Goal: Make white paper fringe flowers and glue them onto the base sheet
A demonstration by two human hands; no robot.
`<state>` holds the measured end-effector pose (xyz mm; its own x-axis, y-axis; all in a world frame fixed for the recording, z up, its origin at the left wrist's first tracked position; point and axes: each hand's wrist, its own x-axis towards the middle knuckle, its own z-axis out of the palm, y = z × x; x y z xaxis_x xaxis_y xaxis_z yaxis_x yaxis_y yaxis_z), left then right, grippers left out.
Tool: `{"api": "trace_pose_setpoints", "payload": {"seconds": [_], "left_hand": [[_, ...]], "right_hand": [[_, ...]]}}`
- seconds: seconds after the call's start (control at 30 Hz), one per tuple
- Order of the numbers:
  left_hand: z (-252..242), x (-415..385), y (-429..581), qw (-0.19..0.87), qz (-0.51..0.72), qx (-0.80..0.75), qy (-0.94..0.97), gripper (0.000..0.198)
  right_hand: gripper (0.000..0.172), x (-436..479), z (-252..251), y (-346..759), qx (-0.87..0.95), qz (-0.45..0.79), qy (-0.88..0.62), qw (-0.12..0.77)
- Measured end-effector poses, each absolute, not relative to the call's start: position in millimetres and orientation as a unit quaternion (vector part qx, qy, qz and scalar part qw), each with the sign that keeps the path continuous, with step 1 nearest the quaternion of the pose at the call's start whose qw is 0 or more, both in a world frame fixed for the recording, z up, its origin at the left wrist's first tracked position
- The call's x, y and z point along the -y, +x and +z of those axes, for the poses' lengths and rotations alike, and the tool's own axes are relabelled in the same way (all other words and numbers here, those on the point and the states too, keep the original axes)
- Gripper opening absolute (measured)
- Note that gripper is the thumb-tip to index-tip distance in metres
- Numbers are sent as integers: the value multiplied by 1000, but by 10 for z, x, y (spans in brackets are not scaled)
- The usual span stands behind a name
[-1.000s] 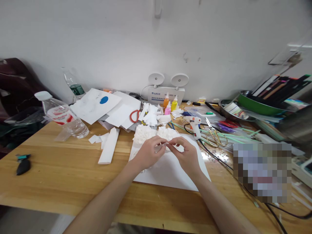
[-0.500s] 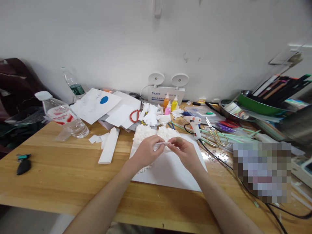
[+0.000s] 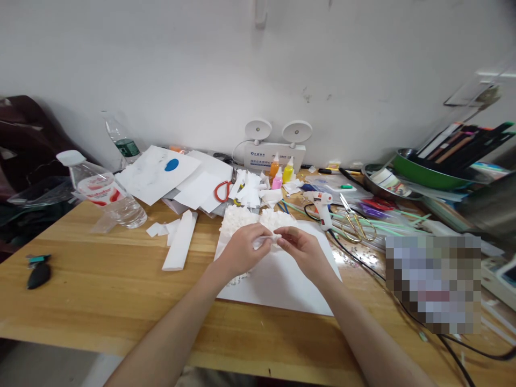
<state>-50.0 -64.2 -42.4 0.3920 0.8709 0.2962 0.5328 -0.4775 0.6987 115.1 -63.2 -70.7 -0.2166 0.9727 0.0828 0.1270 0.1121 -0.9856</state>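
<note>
My left hand (image 3: 246, 247) is closed in a pinch around a thin rolled strip of white paper (image 3: 276, 238). My right hand (image 3: 301, 250) pinches the strip's other end, which looks crumpled or twisted. Both hands are held over a large white sheet (image 3: 282, 290) on the wooden table. Just behind them, the sheet carries bunches of small white paper pieces (image 3: 236, 219), partly hidden by my left hand. To the left lies a folded white paper strip (image 3: 180, 244).
A glue gun (image 3: 322, 210) and gold-handled scissors (image 3: 357, 226) lie at right, with a black cable running forward. Red-handled pliers (image 3: 222, 192), paint bottles (image 3: 287, 171) and loose papers (image 3: 157, 172) are at the back. A water bottle (image 3: 105, 191) stands on the left.
The right fingers have shifted slightly at the paper strip's end, which now looks more bunched. My left hand stays nearly still.
</note>
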Motion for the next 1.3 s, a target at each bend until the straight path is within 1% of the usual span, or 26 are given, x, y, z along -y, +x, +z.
{"api": "trace_pose_setpoints", "payload": {"seconds": [0.17, 0.37, 0.47, 0.8, 1.1, 1.3], "left_hand": [[-431, 634, -502, 252, 326, -440, 798, 12], [-407, 643, -493, 253, 333, -447, 791, 12], [-401, 646, -495, 252, 336, -456, 784, 12], [-420, 648, -486, 238, 331, -461, 788, 8], [-418, 656, -487, 215, 312, -453, 807, 13], [-422, 660, -477, 203, 310, -450, 813, 14]], "right_hand": [[16, 617, -719, 1155, 612, 489, -445, 434], [17, 622, -696, 1155, 615, 456, -462, 448], [17, 632, -668, 1150, 625, 442, -468, 441], [12, 695, -621, 1114, 658, 453, -428, 423], [12, 717, -610, 1094, 669, 368, -483, 428], [14, 713, -621, 1097, 658, 351, -491, 450]]}}
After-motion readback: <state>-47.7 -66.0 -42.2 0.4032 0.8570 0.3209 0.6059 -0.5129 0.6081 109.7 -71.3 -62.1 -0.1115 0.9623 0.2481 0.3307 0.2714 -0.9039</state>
